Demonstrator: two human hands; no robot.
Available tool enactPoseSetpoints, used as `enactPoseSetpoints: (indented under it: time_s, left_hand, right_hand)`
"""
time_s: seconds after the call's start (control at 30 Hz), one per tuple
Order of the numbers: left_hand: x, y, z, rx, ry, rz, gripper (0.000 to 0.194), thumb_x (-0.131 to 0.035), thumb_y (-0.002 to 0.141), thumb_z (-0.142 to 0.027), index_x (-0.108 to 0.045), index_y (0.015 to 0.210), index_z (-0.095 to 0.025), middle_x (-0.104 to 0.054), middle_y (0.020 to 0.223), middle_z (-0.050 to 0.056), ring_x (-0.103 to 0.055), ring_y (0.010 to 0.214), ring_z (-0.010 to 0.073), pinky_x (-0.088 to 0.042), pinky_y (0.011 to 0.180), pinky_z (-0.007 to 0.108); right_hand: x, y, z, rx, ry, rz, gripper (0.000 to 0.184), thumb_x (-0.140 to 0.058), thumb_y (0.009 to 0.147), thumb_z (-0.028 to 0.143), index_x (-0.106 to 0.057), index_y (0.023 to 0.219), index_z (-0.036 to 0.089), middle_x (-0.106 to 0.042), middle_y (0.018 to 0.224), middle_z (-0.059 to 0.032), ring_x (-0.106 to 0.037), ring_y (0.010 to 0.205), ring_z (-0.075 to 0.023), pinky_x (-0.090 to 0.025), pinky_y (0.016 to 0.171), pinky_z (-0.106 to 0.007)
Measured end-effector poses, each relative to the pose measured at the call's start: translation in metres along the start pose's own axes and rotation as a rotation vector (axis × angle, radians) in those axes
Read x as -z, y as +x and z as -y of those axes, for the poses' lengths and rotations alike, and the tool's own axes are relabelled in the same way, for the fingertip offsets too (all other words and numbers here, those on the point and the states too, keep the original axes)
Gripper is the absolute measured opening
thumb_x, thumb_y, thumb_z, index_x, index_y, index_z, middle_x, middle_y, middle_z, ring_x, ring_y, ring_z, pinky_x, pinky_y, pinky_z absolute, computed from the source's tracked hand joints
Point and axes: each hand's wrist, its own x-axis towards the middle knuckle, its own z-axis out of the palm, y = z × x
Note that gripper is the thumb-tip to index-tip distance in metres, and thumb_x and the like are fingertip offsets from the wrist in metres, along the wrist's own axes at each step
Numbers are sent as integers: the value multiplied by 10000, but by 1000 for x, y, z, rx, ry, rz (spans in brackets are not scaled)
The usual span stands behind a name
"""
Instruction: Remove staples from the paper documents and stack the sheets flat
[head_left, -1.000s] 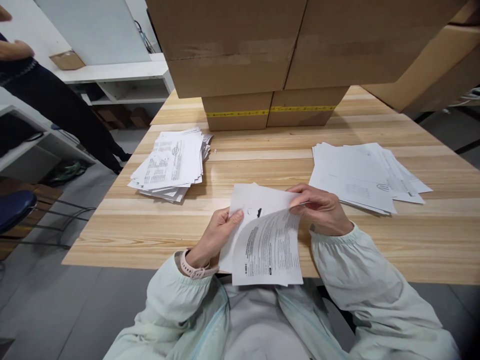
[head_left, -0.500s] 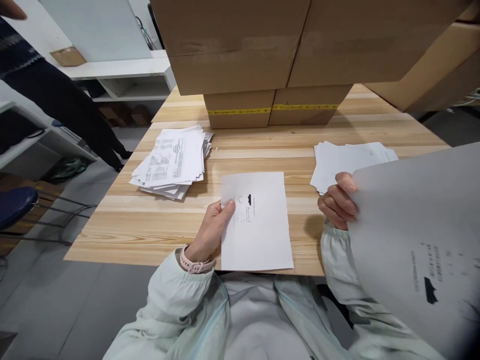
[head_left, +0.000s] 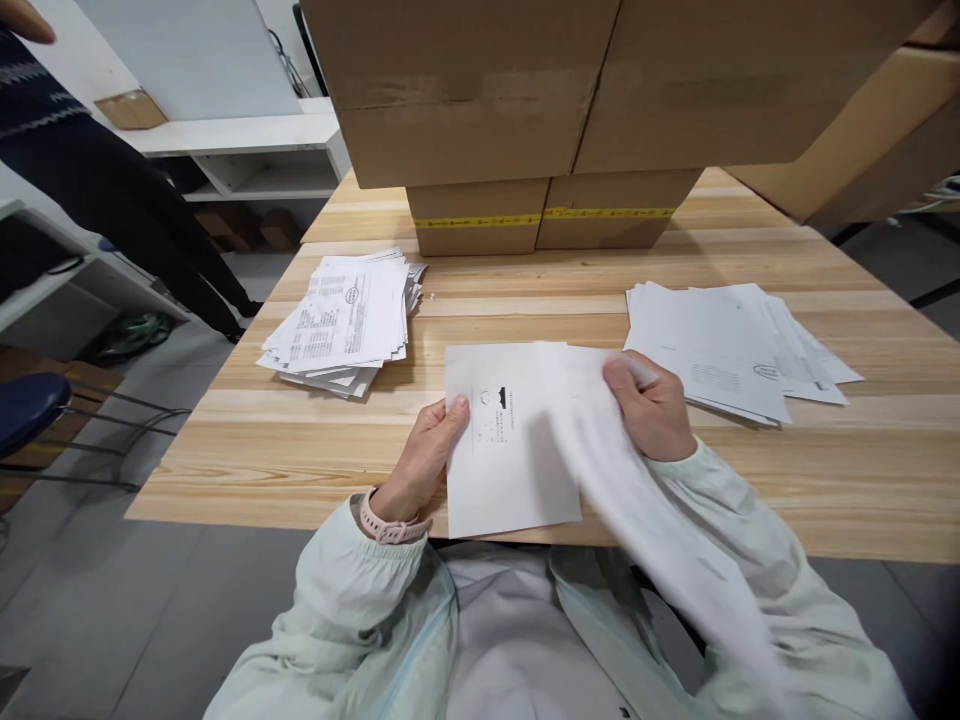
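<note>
My left hand (head_left: pixel 427 445) grips the left edge of a white printed sheet (head_left: pixel 517 480), thumb on top. Whether more sheets lie beneath that one cannot be made out. My right hand (head_left: pixel 651 405) is closed on the top corner of another sheet of paper (head_left: pixel 660 530), which sweeps down over my right forearm, bent and blurred by motion. Its upper part overlaps the right side of the sheet under my left hand. To the left lies a stack of printed papers (head_left: pixel 345 320), the top one with an oval stamp. To the right, a looser pile of papers (head_left: pixel 705 340) is fanned out.
Cardboard boxes (head_left: pixel 480 90) are stacked at the back of the wooden table (head_left: pixel 285 465), the lower ones with yellow tape. Another large carton (head_left: pixel 862 140) stands at the right. At the far left are a standing person (head_left: pixel 112 180), white shelving (head_left: pixel 240 135) and a blue stool (head_left: pixel 30 405).
My right hand pulled a sheet away to the right, lifted it beside the right pile, then swung it back toward the centre. My left hand kept its hold on the other sheet.
</note>
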Motion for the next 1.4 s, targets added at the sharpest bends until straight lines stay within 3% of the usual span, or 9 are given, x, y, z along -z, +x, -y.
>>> enactPoseSetpoints:
  time_s: [0.4, 0.53, 0.63, 0.73, 0.8, 0.97, 1.1, 1.2, 1.4]
  left_hand:
    - [-7, -7, 0, 53, 95, 177, 551, -684, 813, -589, -728, 1078, -108, -764, 899, 138, -708, 743, 234, -534, 643, 310]
    - [-8, -13, -16, -48, 280, 231, 363, -709, 823, -464, -757, 972, -136, -754, 878, 97, -686, 773, 231, -522, 706, 318]
    - [-16, -19, -42, -200, 617, 283, 229, -680, 835, -374, -758, 757, -173, -679, 673, 31, -604, 639, 189, -428, 632, 275]
    - [-35, -27, -72, -344, 912, 390, 115, -674, 805, -231, -769, 743, -219, -613, 586, 3, -503, 522, 143, -331, 598, 262]
    - [-46, -33, -90, -378, 991, 458, 116, -675, 790, -200, -776, 750, -239, -574, 528, -6, -472, 475, 136, -314, 584, 261]
    - [-43, -46, -112, -532, 874, 289, 151, -756, 737, -223, -783, 884, -241, -725, 751, 24, -651, 706, 211, -463, 710, 284]
    - [-15, -48, -83, -513, 490, 118, 514, -842, 673, -209, -699, 1167, -219, -718, 1137, 76, -666, 1059, 255, -503, 932, 339]
    - [-1, -39, -37, -464, 362, 157, 677, -860, 667, -219, -607, 1294, -235, -721, 1136, 74, -656, 1089, 233, -512, 943, 337]
    - [-3, -30, 6, -339, 426, 61, 189, -820, 726, -332, -730, 771, -172, -710, 786, 45, -664, 795, 187, -520, 716, 293]
  right_hand:
    - [-46, -17, 23, 75, -136, -97, 284, -545, 953, 410, -624, 767, 209, -551, 580, 27, -491, 509, -118, -410, 524, -265]
    - [-35, -12, 31, 187, -116, -138, 417, -718, 827, 459, -636, 1170, 238, -683, 1115, -86, -652, 988, -246, -529, 864, -392]
    - [-4, 2, 50, 243, -28, 155, 733, -798, 737, 502, -532, 1378, 264, -620, 1331, -107, -583, 1224, -298, -492, 1004, -441]
    - [23, 10, 73, 231, 48, 678, 475, -769, 785, 458, -677, 1210, 269, -748, 1065, -53, -703, 969, -240, -566, 811, -330]
    - [30, 6, 81, 241, 62, 768, 217, -717, 847, 392, -744, 1017, 261, -760, 892, -21, -702, 771, -188, -550, 667, -280]
    - [22, -29, 53, 143, 109, 8, 57, -755, 815, 296, -728, 785, 255, -724, 740, 12, -640, 635, -164, -522, 591, -296]
    - [7, -67, 14, -56, 309, -524, 175, -843, 709, 311, -734, 829, 245, -756, 811, 1, -675, 716, -199, -558, 644, -335]
    - [-2, -90, -2, -143, 381, -454, 192, -844, 706, 334, -742, 825, 223, -774, 824, -19, -705, 738, -205, -578, 670, -340]
    - [8, -94, 2, -36, 456, -107, 118, -829, 724, 228, -726, 778, 250, -781, 832, -22, -738, 793, -210, -593, 761, -360]
